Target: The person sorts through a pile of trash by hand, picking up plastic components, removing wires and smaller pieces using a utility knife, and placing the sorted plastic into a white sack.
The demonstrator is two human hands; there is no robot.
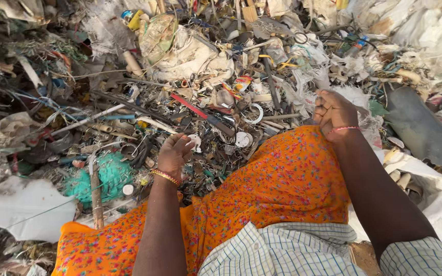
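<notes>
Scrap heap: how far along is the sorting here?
Done: nothing shows as sorted. In hand: the left hand is curled over small scrap pieces; the right hand is closed by white shreds. Left: the scrap heap spreads unsorted, including a green net bundle.

Net bundle (109,180) left of left hand (174,153); sack (425,186) right of right hand (334,110).
</notes>
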